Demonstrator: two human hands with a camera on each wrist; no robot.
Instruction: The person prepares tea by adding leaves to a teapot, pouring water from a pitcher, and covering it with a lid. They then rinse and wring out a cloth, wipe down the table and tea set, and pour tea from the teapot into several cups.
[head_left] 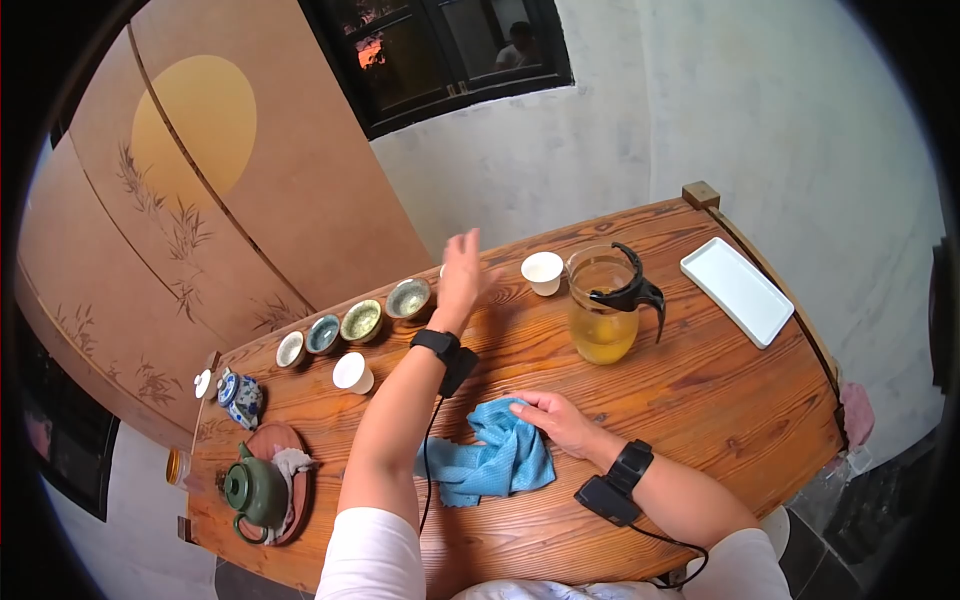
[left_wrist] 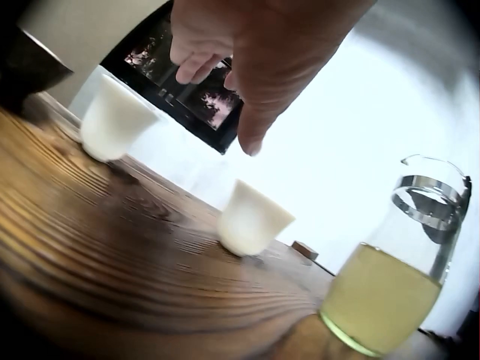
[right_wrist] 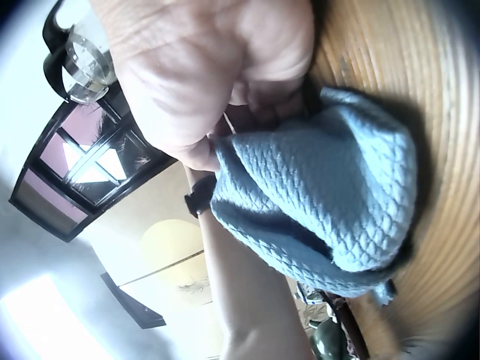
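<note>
My left hand point(head_left: 461, 283) reaches over the far side of the table, holding nothing. In the left wrist view its fingers hang loosely above two white cups, one cup point(left_wrist: 114, 124) to the left and another cup point(left_wrist: 250, 223) lower down. From the head view, one of them is mostly hidden behind that hand, and a white cup point(head_left: 542, 273) stands to its right. My right hand point(head_left: 566, 427) pinches a crumpled blue cloth point(head_left: 500, 455) between thumb and fingers near the table's front. The cloth's textured folds point(right_wrist: 322, 180) spread over the wood in the right wrist view.
A glass pitcher point(head_left: 603, 325) of yellow liquid stands right of centre, beside a white tray point(head_left: 738, 292). Several small bowls point(head_left: 361, 321) line the back left, with a white cup point(head_left: 353, 373) before them. A green teapot point(head_left: 254, 490) and blue-and-white pot point(head_left: 240, 400) stand left.
</note>
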